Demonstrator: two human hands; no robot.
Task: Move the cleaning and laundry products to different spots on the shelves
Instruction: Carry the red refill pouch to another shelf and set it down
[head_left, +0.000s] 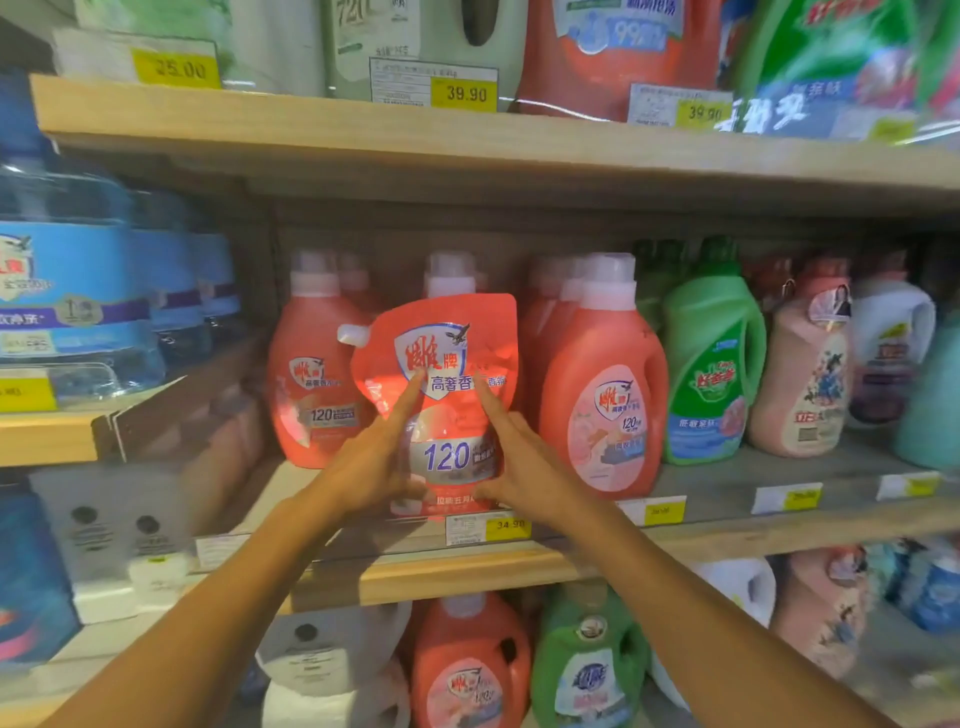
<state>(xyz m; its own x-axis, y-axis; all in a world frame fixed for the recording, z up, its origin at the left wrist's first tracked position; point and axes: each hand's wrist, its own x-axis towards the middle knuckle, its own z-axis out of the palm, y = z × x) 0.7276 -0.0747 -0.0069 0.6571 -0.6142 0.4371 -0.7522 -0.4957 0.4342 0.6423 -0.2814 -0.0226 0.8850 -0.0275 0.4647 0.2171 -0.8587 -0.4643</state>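
— Where is the pouch right now?

— The red refill pouch (447, 364) stands upright at the front edge of the middle shelf (519, 566), near the centre of the view. Its white spout (353, 334) sticks out at the pouch's ten o'clock corner. Both hands are on it.

— How are the hands placed?

— The left hand (374, 467) holds the pouch's lower edge at about eight o'clock, fingers spread, with the index finger stretched up across the printed front. The right hand (519, 462) mirrors it at about four o'clock, fingers also spread, one finger pointing up along the label, the thumb tucked under the bottom of the pouch.

— What sits around it?

— Behind it, at nine o'clock, a red detergent bottle (306, 374) with a white cap. At three o'clock, another red bottle (605, 395) of the same brand, just beside the right hand. Further out at three o'clock come a green bottle (714, 364) and then a pink bottle (802, 374). Directly below the pouch, at six o'clock, a yellow price tag (508, 526) reads 34.90.

— And the upper shelf?

— At twelve o'clock another tag (464, 93) shows 39.90.
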